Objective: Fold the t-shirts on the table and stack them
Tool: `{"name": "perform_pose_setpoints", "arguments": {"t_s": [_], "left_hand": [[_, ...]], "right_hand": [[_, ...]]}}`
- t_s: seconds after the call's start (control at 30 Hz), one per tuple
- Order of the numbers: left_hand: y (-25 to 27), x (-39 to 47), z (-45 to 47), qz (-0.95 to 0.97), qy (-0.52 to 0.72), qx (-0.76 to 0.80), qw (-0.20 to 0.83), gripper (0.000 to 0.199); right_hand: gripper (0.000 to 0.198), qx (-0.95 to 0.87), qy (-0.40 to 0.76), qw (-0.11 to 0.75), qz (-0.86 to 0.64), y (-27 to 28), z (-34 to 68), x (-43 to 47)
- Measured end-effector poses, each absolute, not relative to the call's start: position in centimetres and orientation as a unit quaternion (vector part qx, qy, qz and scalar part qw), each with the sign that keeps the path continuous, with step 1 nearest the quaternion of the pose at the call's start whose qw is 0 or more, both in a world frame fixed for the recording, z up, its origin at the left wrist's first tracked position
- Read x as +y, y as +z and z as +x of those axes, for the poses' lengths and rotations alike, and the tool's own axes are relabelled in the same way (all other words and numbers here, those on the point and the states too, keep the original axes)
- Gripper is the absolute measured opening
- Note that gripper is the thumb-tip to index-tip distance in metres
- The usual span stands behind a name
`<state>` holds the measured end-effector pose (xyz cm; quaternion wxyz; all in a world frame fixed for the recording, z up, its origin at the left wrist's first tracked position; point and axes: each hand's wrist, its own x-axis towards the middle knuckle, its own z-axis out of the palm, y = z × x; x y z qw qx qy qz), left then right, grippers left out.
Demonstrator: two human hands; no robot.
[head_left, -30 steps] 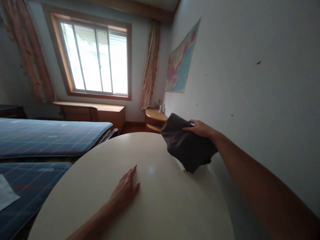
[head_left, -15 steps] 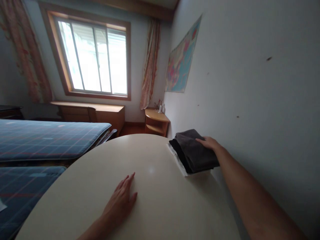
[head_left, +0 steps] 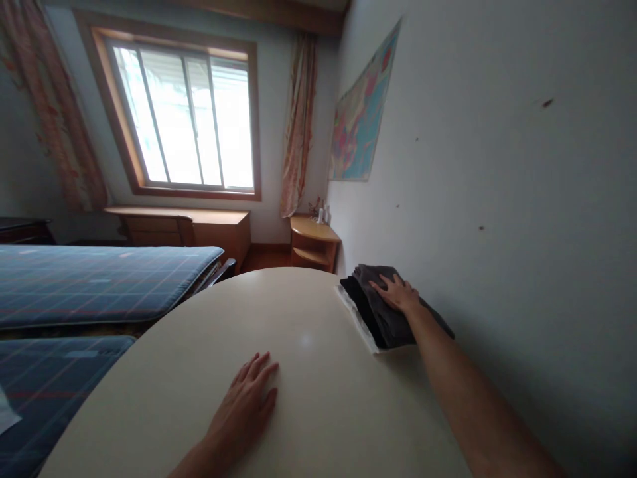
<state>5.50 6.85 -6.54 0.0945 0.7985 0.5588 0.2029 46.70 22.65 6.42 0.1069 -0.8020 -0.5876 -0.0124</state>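
A dark grey folded cloth (head_left: 398, 328) lies on a black cloth (head_left: 361, 302) and a white layer (head_left: 365, 332) at the far right edge of a round, cream tabletop (head_left: 308, 392), beside the wall (head_left: 497, 166). Its layered side faces left and slants from the far edge toward the near right; foreshortening hides which axis is longer. The right hand (head_left: 397, 293) rests on it, fingers spread, and the left hand (head_left: 243, 401) lies palm down near the tabletop's middle, fingers slightly parted.
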Motion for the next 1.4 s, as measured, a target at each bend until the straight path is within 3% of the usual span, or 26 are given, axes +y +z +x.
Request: {"name": "perform_pose_setpoints", "arguments": {"t_s": [0.2, 0.33, 0.43, 0.53, 0.7, 0.83, 1.4], "left_hand": [[-5.2, 6.9, 5.7, 0.801, 0.207, 0.556, 0.082, 0.045], [-4.1, 6.8, 5.5, 0.809, 0.21, 0.544, 0.069, 0.039], [-3.7, 6.8, 5.7, 0.815, 0.215, 0.536, 0.052, 0.038], [-3.6, 6.5, 6.1, 0.827, 0.214, 0.518, 0.05, 0.048], [-3.6, 6.1, 6.3, 0.847, 0.179, 0.496, 0.067, 0.062], [-3.7, 6.1, 6.1, 0.851, 0.142, 0.5, 0.083, 0.064], [-4.3, 6.6, 5.9, 0.852, 0.141, 0.497, 0.087, 0.064]], "right_hand": [[0.069, -0.594, -0.046, 0.128, -0.792, 7.6, 45.6, 21.7], [0.048, -0.625, -0.13, 0.23, -0.735, 8.0, 41.0, 18.8], [0.045, -0.68, -0.131, 0.277, -0.667, 6.3, 36.4, 14.8], [0.049, -0.732, -0.076, 0.25, -0.63, 3.1, 32.3, 10.2], [0.075, -0.743, 0.053, 0.141, -0.652, -1.8, 29.9, 4.8], [0.079, -0.754, 0.104, 0.09, -0.642, -2.8, 30.5, 3.5], [0.075, -0.757, 0.085, 0.094, -0.641, -2.9, 30.7, 4.0]]}}
